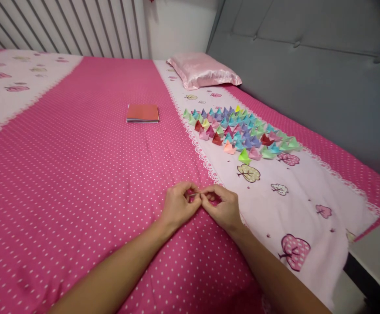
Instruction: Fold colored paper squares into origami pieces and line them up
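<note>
My left hand (181, 205) and my right hand (222, 206) meet fingertip to fingertip low over the pink dotted bedsheet. Both are closed in a pinch, thumbs against forefingers. Between them is a small piece of paper (194, 194), seen only as a thin edge; the fingers cover nearly all of it, so its colour and folds are hard to make out. Beyond my right hand, many small folded paper boats (245, 156) in several colours stand grouped on the white printed strip of the sheet. A stack of square paper (143, 112), orange-red on top, lies farther off, ahead and to the left.
A shiny pink pillow (205, 72) rests at the far end of the bed. Along the right runs a grey padded headboard (307, 74). The bedsheet (79, 183) spreads under everything, its edge dropping off at the lower right. White slatted panelling (66, 28) stands behind the bed.
</note>
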{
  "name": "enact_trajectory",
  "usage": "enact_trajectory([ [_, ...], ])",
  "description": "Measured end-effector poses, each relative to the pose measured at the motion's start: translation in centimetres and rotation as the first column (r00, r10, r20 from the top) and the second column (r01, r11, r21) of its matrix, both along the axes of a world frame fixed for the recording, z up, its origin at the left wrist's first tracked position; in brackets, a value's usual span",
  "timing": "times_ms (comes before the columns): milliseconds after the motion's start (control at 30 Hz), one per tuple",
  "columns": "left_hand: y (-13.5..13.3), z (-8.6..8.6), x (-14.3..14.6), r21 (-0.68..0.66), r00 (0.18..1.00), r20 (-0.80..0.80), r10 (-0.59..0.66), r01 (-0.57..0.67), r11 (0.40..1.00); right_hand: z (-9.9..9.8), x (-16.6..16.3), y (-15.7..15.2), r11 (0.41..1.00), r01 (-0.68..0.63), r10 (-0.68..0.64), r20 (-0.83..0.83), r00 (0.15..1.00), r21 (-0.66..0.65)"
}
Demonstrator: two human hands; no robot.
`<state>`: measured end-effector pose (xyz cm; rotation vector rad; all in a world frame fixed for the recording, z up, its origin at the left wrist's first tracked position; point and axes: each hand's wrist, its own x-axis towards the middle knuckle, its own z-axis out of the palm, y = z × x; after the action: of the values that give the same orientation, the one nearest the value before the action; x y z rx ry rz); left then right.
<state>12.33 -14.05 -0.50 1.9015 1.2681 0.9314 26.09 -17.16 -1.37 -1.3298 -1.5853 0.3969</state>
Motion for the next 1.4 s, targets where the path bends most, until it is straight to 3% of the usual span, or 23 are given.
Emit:
enact_trajectory([
  [533, -0.03, -0.28, 0.08, -0.24, 0.994, 0.108, -0.005, 0.031, 0.97, -0.62, -0.15, 0.09, 0.999, 0.043, -0.042, 0.066, 0.997, -0.012],
  [1067, 0.11, -0.58, 0.22, -0.231, 0.973, 0.231, 0.018, 0.037, 0.972, -0.52, -0.31, 0.13, 0.996, 0.087, -0.087, 0.019, 0.996, -0.005],
  [1400, 0.62, -0.52, -0.04, -0.282, 0.969, 0.225, 0.102, -0.036, 0.959, -0.07, 0.08, 0.44, 0.963, 0.133, -0.18, -0.192, 0.965, -0.235],
])
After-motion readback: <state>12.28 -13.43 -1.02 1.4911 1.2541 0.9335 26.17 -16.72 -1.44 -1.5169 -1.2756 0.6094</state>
